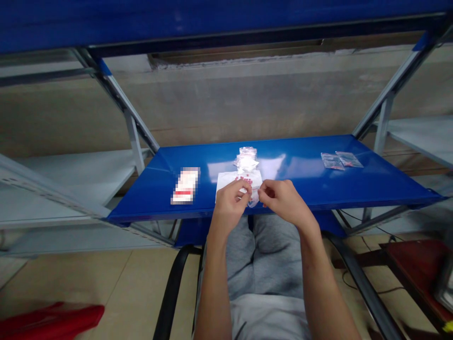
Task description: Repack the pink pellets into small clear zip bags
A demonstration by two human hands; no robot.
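Note:
My left hand [231, 196] and my right hand [279, 198] meet over the front edge of the blue shelf [300, 174]. Both pinch a small clear plastic bag [253, 197] between their fingertips. Just behind my hands lies a white sheet [226, 180] with small red pieces [244, 179] on it. Behind that sits a pile of clear small bags [247, 160].
A blurred white and red packet [185, 185] lies left of my hands. Two small clear bags with red contents [340, 160] lie at the shelf's back right. Grey shelves stand at both sides. A red cloth [53, 318] lies on the floor at left.

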